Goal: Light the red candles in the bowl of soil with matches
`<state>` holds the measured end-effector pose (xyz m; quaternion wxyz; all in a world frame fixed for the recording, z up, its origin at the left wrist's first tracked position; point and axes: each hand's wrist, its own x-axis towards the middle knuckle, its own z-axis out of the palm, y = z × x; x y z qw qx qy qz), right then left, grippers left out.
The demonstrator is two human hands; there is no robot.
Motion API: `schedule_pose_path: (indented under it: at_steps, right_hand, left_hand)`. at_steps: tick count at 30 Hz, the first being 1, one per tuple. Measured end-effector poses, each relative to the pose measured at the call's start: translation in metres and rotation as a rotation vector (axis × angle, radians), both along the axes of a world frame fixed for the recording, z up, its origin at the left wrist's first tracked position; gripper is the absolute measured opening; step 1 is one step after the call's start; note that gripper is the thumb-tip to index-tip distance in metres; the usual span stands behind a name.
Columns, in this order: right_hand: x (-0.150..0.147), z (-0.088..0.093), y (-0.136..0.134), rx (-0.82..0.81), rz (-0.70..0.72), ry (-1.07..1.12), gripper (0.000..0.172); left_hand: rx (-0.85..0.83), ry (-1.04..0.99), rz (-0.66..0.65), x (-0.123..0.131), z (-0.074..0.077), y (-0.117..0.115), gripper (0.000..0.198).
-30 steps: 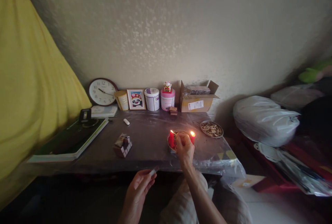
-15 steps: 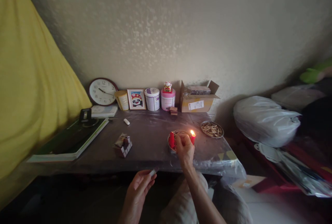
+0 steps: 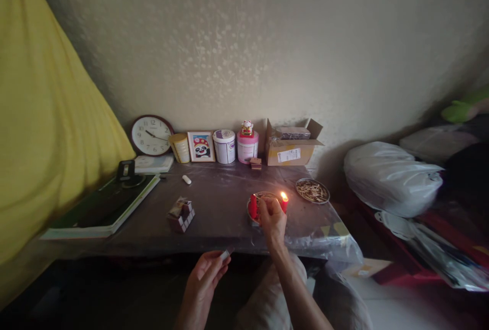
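Observation:
My left hand point(image 3: 206, 274) is below the table's front edge, closed on a small pale matchbox point(image 3: 225, 255). My right hand point(image 3: 273, 218) reaches over the table with thumb and fingers pinched together. Whatever they hold is too small or hidden to make out. Its fingers are between two red candles: an unlit left candle point(image 3: 252, 208) and a right candle point(image 3: 284, 204) burning with a bright flame. Both stand at a round dish point(image 3: 249, 214), partly covered by my right hand.
A plate of matchsticks point(image 3: 312, 190) lies to the right. An opened pack of small boxes point(image 3: 181, 214), a white oval object point(image 3: 186, 179) and a green book point(image 3: 103, 208) are left. Along the wall stand a clock point(image 3: 151, 136), picture frame point(image 3: 201, 146), tubs and a cardboard box point(image 3: 292, 153).
Almost nothing differs. Both hands keep their places, and the right candle's flame still burns.

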<state>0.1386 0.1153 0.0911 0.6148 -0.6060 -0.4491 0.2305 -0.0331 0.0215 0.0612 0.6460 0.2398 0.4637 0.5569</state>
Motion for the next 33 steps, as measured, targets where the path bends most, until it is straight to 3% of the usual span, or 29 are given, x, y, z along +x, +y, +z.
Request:
schedule_pose_path:
  at_steps: [33]
  right_hand:
    - [0.0007,-0.0058,0.0045,0.031,0.014,0.004,0.030]
  left_hand:
    - [0.002,0.036,0.009,0.0019,0.0023,-0.0006,0.043]
